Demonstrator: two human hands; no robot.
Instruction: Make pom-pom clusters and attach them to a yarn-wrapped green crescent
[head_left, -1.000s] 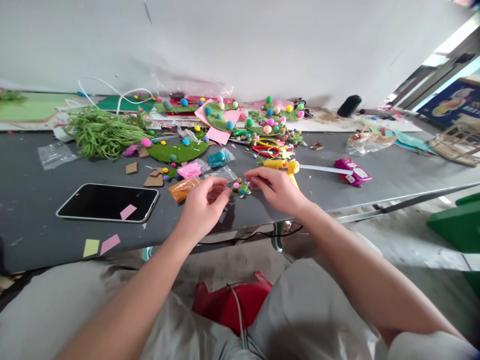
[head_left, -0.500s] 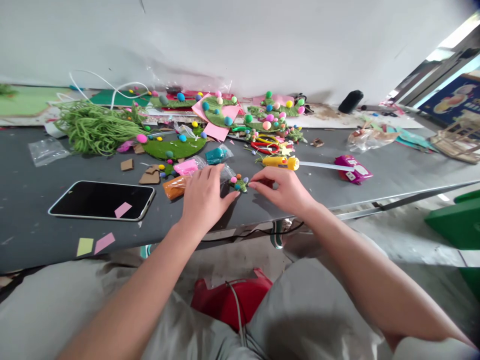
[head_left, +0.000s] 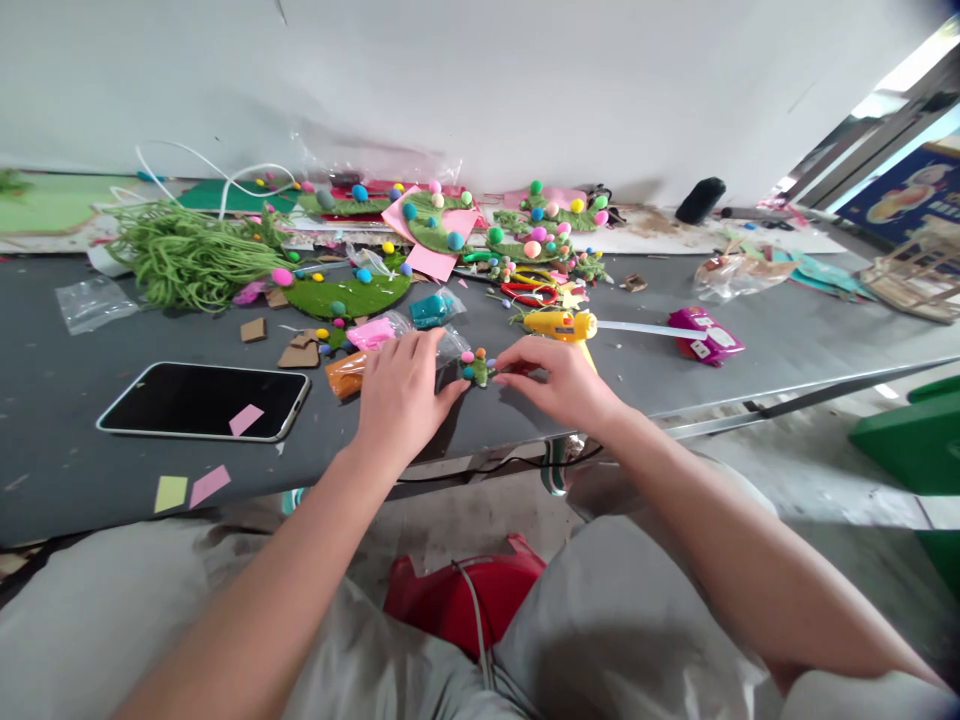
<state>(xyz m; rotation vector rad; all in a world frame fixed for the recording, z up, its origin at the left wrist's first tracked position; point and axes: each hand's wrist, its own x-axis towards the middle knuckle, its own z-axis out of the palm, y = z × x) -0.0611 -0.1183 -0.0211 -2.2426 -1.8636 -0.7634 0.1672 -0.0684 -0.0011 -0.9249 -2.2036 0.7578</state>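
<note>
A small green fuzzy piece with pompoms (head_left: 480,372) sits between my hands near the table's front edge, with pink, orange and blue balls on it. My left hand (head_left: 403,388) is spread, its thumb tip at the piece's left side and its fingers over clear plastic bags. On the other side, my right hand (head_left: 551,378) has thumb and forefinger brought together at the piece's right edge. An orange packet (head_left: 346,376) is partly covered by my left hand. Just behind my right hand lies a yellow glue gun (head_left: 559,325) with a white glue stick (head_left: 645,329) sticking out.
On the left lies a phone (head_left: 202,402), with green yarn (head_left: 191,255) behind it. A green felt half-circle (head_left: 352,297), red-handled scissors (head_left: 529,293) and pompom-covered green pieces (head_left: 435,222) fill the back. A purple packet (head_left: 709,335) is at right. The table edge (head_left: 690,410) runs before me.
The small pompom piece has turned, and its balls have shifted to the left and upward. My right fingertips have moved slightly left against it; my left hand has shifted slightly left.
</note>
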